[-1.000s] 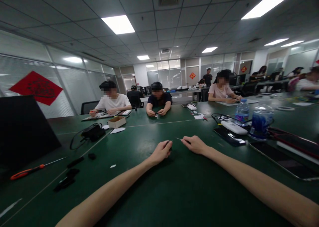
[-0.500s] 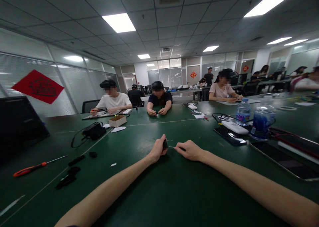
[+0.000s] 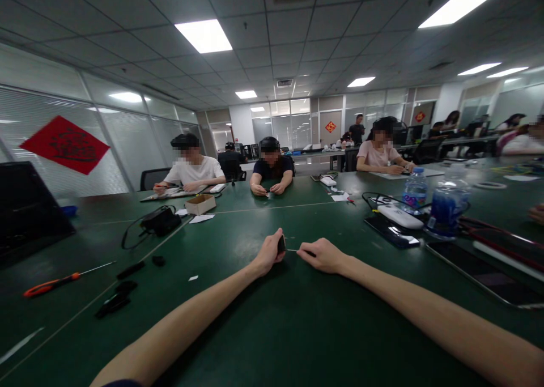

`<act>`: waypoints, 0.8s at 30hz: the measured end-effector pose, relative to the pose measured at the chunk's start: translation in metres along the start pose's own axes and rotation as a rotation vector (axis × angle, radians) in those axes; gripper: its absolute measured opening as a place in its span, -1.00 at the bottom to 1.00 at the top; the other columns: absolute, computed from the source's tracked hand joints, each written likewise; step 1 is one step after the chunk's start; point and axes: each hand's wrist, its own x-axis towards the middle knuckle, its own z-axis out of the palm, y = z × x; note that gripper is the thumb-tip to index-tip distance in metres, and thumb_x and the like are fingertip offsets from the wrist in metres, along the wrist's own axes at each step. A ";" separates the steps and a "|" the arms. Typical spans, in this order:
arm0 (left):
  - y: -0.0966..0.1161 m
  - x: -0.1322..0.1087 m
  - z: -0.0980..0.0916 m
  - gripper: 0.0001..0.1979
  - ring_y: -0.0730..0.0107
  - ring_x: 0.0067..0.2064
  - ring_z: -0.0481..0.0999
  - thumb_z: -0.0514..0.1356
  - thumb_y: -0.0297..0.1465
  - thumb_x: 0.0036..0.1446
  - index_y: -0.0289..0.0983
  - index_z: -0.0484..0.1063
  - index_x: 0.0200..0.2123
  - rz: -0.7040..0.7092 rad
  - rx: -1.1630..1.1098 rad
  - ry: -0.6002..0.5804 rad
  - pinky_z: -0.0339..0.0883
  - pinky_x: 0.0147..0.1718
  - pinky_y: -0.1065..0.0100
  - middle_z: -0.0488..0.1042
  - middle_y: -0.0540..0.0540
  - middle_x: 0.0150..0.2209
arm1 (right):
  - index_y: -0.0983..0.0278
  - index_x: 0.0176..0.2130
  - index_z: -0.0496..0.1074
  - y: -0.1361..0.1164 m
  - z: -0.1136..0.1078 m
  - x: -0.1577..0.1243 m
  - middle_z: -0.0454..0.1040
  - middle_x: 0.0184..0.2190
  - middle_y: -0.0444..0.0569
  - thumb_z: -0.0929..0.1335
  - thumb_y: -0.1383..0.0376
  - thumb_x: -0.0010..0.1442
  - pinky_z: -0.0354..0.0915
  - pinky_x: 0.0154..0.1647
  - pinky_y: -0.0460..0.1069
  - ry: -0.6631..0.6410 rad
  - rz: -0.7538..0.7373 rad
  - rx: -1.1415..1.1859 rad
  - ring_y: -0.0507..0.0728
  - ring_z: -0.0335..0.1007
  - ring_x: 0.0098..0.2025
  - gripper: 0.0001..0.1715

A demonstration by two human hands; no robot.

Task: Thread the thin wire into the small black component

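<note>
My left hand (image 3: pixel 268 251) is closed around a small black object (image 3: pixel 281 244), held just above the green table. Most of that object is hidden by my fingers, so its kind is unclear. My right hand (image 3: pixel 325 255) grips a small screwdriver (image 3: pixel 292 250). Its thin metal shaft points left at the black object, and a bit of dark handle shows between my fingers. Whether the tip touches the object is too small to tell.
An orange-handled screwdriver (image 3: pixel 53 285) and small black parts (image 3: pixel 114 303) lie left on the green table (image 3: pixel 272 336). Bottles (image 3: pixel 446 205), a phone (image 3: pixel 391 231) and a tablet-like device (image 3: pixel 484 273) are right. A cardboard box (image 3: pixel 200 204) stands farther back; people sit opposite.
Both hands keep almost the same place and grip. The view has shifted slightly, and part of another person's hand now shows at the right edge.
</note>
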 end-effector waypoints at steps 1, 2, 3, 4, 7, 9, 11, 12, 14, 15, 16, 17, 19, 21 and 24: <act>0.001 -0.001 0.000 -0.48 0.61 -0.73 0.04 -0.04 0.08 0.08 -0.29 0.19 -0.54 0.001 0.006 -0.005 -0.20 -0.72 0.52 0.08 0.09 -0.73 | 0.27 -0.33 0.37 0.000 0.000 0.000 0.39 -0.56 -0.13 0.14 0.14 0.32 0.08 -0.46 -0.14 0.000 0.001 -0.001 -0.03 0.27 -0.55 -0.62; 0.001 -0.001 0.001 -0.48 0.61 -0.73 0.04 -0.04 0.08 0.08 -0.29 0.19 -0.54 0.005 0.010 -0.010 -0.19 -0.72 0.52 0.08 0.10 -0.73 | 0.27 -0.33 0.37 0.000 0.000 0.000 0.40 -0.56 -0.13 0.13 0.13 0.32 0.08 -0.46 -0.14 -0.001 0.002 -0.002 -0.03 0.27 -0.55 -0.62; 0.001 -0.001 0.001 -0.48 0.61 -0.73 0.04 -0.05 0.08 0.08 -0.29 0.18 -0.54 0.009 0.013 -0.014 -0.19 -0.72 0.52 0.08 0.10 -0.73 | 0.27 -0.34 0.37 0.000 0.000 0.000 0.40 -0.56 -0.13 0.13 0.13 0.32 0.08 -0.46 -0.13 -0.001 0.003 -0.003 -0.03 0.27 -0.55 -0.62; 0.002 -0.002 0.001 -0.47 0.61 -0.73 0.04 -0.05 0.08 0.08 -0.29 0.18 -0.54 0.014 0.015 -0.017 -0.19 -0.72 0.51 0.08 0.10 -0.73 | 0.27 -0.34 0.37 0.000 0.000 0.000 0.40 -0.56 -0.13 0.13 0.13 0.32 0.09 -0.46 -0.13 -0.001 0.005 -0.005 -0.03 0.27 -0.55 -0.61; 0.004 -0.003 0.003 -0.46 0.61 -0.73 0.03 -0.06 0.09 0.08 -0.28 0.17 -0.56 0.020 0.032 -0.017 -0.19 -0.72 0.51 0.08 0.10 -0.74 | 0.27 -0.34 0.38 -0.001 0.000 0.000 0.40 -0.56 -0.12 0.14 0.13 0.32 0.08 -0.46 -0.13 -0.005 0.010 -0.002 -0.02 0.28 -0.55 -0.62; 0.005 -0.004 0.004 -0.46 0.61 -0.72 0.04 -0.06 0.09 0.08 -0.29 0.18 -0.56 0.013 0.051 -0.014 -0.18 -0.71 0.51 0.09 0.10 -0.74 | 0.27 -0.34 0.38 -0.001 -0.001 0.000 0.40 -0.56 -0.12 0.15 0.14 0.31 0.08 -0.46 -0.13 -0.010 0.011 0.003 -0.02 0.27 -0.55 -0.63; 0.007 -0.006 0.004 -0.46 0.61 -0.72 0.05 -0.06 0.09 0.08 -0.29 0.19 -0.55 0.003 0.067 -0.008 -0.16 -0.70 0.51 0.10 0.09 -0.73 | 0.27 -0.35 0.39 -0.002 -0.001 0.000 0.40 -0.57 -0.12 0.15 0.14 0.31 0.08 -0.46 -0.13 -0.009 0.012 0.000 -0.02 0.27 -0.55 -0.63; 0.008 -0.006 0.005 -0.46 0.61 -0.71 0.06 -0.05 0.08 0.08 -0.29 0.19 -0.55 0.000 0.070 -0.006 -0.15 -0.70 0.51 0.11 0.09 -0.72 | 0.27 -0.35 0.38 -0.002 -0.001 0.000 0.40 -0.57 -0.12 0.15 0.14 0.31 0.08 -0.46 -0.13 -0.009 0.012 -0.004 -0.02 0.27 -0.55 -0.62; 0.008 -0.006 0.005 -0.47 0.60 -0.71 0.06 -0.05 0.08 0.09 -0.29 0.20 -0.55 0.004 0.067 -0.006 -0.15 -0.70 0.51 0.11 0.09 -0.72 | 0.27 -0.35 0.37 -0.001 0.000 0.000 0.40 -0.56 -0.12 0.14 0.13 0.32 0.07 -0.46 -0.13 -0.013 0.010 -0.014 -0.02 0.27 -0.56 -0.61; 0.007 -0.006 0.005 -0.47 0.60 -0.72 0.05 -0.04 0.08 0.09 -0.29 0.20 -0.56 0.009 0.064 -0.011 -0.15 -0.70 0.50 0.11 0.09 -0.73 | 0.27 -0.35 0.37 -0.001 0.000 0.000 0.41 -0.56 -0.12 0.13 0.13 0.32 0.07 -0.46 -0.13 -0.014 0.009 -0.022 -0.02 0.27 -0.55 -0.60; 0.007 -0.005 0.004 -0.47 0.60 -0.72 0.05 -0.04 0.08 0.09 -0.29 0.19 -0.56 0.014 0.061 -0.015 -0.16 -0.71 0.50 0.10 0.09 -0.74 | 0.27 -0.35 0.37 -0.001 0.000 0.000 0.41 -0.56 -0.12 0.13 0.12 0.32 0.07 -0.45 -0.13 -0.015 0.006 -0.029 -0.02 0.27 -0.55 -0.60; 0.006 -0.005 0.004 -0.47 0.59 -0.73 0.04 -0.05 0.08 0.09 -0.29 0.19 -0.57 0.019 0.059 -0.022 -0.16 -0.71 0.50 0.09 0.09 -0.74 | 0.27 -0.35 0.37 -0.001 0.001 0.000 0.41 -0.56 -0.12 0.13 0.12 0.32 0.07 -0.45 -0.12 -0.014 0.004 -0.038 -0.02 0.28 -0.55 -0.60; 0.005 -0.004 0.004 -0.47 0.59 -0.73 0.05 -0.04 0.08 0.09 -0.29 0.19 -0.58 0.028 0.059 -0.032 -0.17 -0.71 0.50 0.08 0.09 -0.75 | 0.26 -0.36 0.37 0.000 0.002 0.000 0.41 -0.56 -0.11 0.13 0.12 0.32 0.06 -0.45 -0.12 -0.008 0.003 -0.053 -0.02 0.28 -0.54 -0.60; 0.004 -0.003 0.004 -0.47 0.59 -0.72 0.06 -0.03 0.07 0.08 -0.30 0.19 -0.57 0.028 0.058 -0.026 -0.18 -0.71 0.50 0.10 0.09 -0.74 | 0.26 -0.36 0.37 0.000 0.002 0.000 0.41 -0.56 -0.11 0.13 0.12 0.32 0.06 -0.45 -0.12 -0.006 0.003 -0.056 -0.01 0.28 -0.54 -0.61; 0.003 -0.003 0.004 -0.47 0.60 -0.72 0.07 -0.02 0.08 0.07 -0.30 0.19 -0.56 0.011 0.055 -0.004 -0.19 -0.71 0.51 0.10 0.09 -0.73 | 0.27 -0.35 0.38 -0.001 0.001 0.000 0.41 -0.56 -0.11 0.14 0.13 0.31 0.06 -0.45 -0.12 -0.012 0.008 -0.039 -0.01 0.28 -0.54 -0.61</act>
